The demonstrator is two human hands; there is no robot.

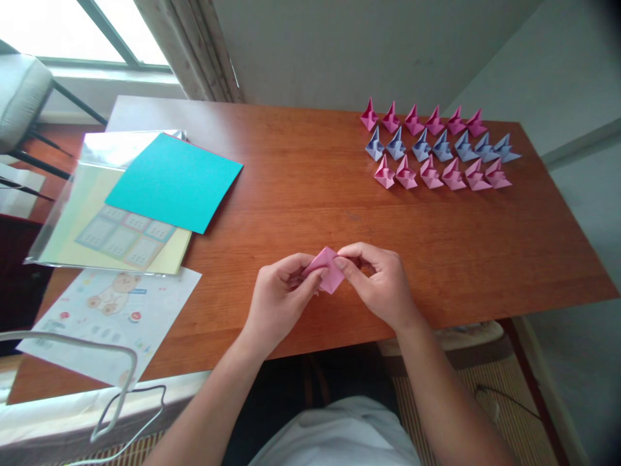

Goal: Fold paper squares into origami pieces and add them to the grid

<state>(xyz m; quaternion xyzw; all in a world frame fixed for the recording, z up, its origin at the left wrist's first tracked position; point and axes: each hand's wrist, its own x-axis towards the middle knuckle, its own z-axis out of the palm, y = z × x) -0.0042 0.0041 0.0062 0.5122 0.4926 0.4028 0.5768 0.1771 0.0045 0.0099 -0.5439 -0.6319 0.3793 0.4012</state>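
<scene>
Between my two hands is a small folded piece of pink origami paper [330, 279], diamond-shaped with a crease down its middle. My left hand [283, 292] pinches its left corner between thumb and fingers. On the opposite side, my right hand [380, 279] grips the upper right edge, thumb on the front face. The paper is held above the front part of the wooden table [291, 188]. Fingers hide both side corners of the paper.
Finished origami pieces stand in rows at the back right: dark pink [414, 121], blue-grey [442, 147] and light pink [430, 173]. A teal paper stack [174, 181] lies on a plastic packet [58, 217] at left, near a bear-printed sheet [160, 323]. A white cable [116, 346] hangs front left.
</scene>
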